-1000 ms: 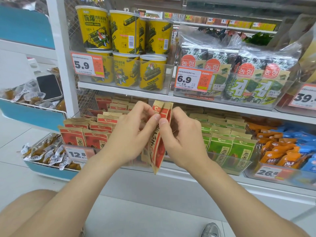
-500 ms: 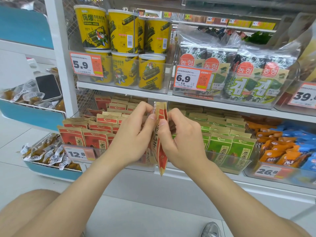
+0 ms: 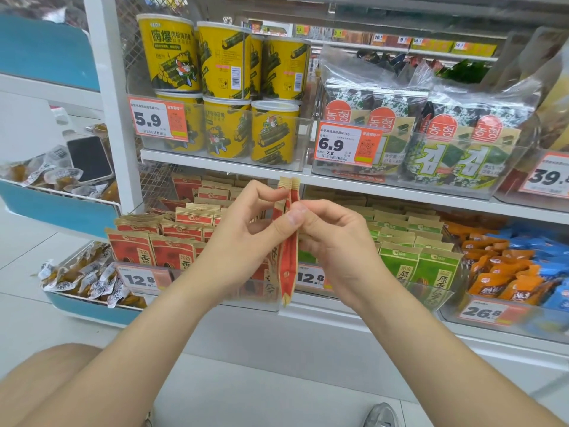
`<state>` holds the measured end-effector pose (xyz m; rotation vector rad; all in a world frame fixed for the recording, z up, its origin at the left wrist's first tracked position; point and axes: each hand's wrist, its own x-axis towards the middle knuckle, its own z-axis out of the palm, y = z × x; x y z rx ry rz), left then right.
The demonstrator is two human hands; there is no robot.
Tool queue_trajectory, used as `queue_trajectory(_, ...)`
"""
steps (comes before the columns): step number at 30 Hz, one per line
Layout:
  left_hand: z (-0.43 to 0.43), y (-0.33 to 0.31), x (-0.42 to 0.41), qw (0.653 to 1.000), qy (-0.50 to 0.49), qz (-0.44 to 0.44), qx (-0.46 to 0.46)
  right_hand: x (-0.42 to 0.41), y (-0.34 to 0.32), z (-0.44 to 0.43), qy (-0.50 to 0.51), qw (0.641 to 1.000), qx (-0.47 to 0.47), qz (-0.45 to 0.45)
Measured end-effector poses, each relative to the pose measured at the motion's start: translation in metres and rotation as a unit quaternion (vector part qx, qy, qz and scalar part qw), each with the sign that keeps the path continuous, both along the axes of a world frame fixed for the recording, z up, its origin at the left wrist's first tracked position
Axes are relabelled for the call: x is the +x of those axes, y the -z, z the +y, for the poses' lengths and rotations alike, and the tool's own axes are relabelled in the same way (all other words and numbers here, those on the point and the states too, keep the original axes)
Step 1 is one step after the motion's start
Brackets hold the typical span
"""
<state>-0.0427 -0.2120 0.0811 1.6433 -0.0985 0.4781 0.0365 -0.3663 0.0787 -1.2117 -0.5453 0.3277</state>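
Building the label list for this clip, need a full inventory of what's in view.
held red packets: at least two, red and tan, edge-on between the hands
shelved red packets: many, red, lower shelf, left
green packets: many, green, lower shelf, middle
orange and blue packets: many, lower shelf, right
yellow tubs: at least six, yellow, upper shelf, two tiers
seaweed bags: several, green-white, upper shelf, right
price tags: six nearby, orange-white, both shelves
phone: one, black, blue side rack
left hand: pinches held red packets
right hand: pinches held red packets
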Motion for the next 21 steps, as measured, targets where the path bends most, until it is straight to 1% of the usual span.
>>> queue_trajectory(2, -0.0043, -0.0003, 0.0005, 0.999, 0.020, 0.003, -0.050, 0.0001, 0.0010, 0.0012, -0.005, 1.000, -0.009, 0.028)
queue_trajectory(4, -0.0065, 0.0012, 0.0027, 0.994, 0.033, 0.016, -0.107, 0.0006, 0.0023, 0.0035, 0.006, 0.999, -0.020, 0.033)
queue_trajectory(6, -0.0085, 0.0027, 0.0048, 0.983, 0.043, 0.034, -0.178, -0.0003, 0.0023, 0.0063, 0.016, 0.999, -0.030, 0.015)
queue_trajectory(8, -0.0099, 0.0033, 0.0066, 0.973, 0.048, 0.045, -0.223, -0.0016, 0.0021, 0.0083, 0.022, 0.999, -0.045, -0.008)
queue_trajectory(11, -0.0090, 0.0048, 0.0076, 0.969, 0.050, 0.055, -0.234, -0.0015, 0.0012, 0.0077, 0.021, 0.998, -0.060, -0.018)
queue_trajectory(15, -0.0069, 0.0050, 0.0073, 0.972, 0.051, 0.064, -0.219, -0.0017, -0.0003, 0.0063, 0.015, 0.997, -0.069, -0.032)
queue_trajectory(18, -0.0071, 0.0018, 0.0053, 0.975, 0.035, 0.067, -0.209, -0.0031, 0.0005, 0.0067, 0.031, 0.995, -0.075, -0.056)
queue_trajectory(19, -0.0076, 0.0006, 0.0051, 0.975, 0.022, 0.061, -0.212, -0.0035, 0.0005, 0.0065, 0.042, 0.993, -0.082, -0.080)
queue_trajectory(21, -0.0084, -0.0018, 0.0069, 0.970, -0.014, 0.040, -0.238, -0.0028, 0.0012, 0.0048, 0.064, 0.976, -0.127, -0.164)
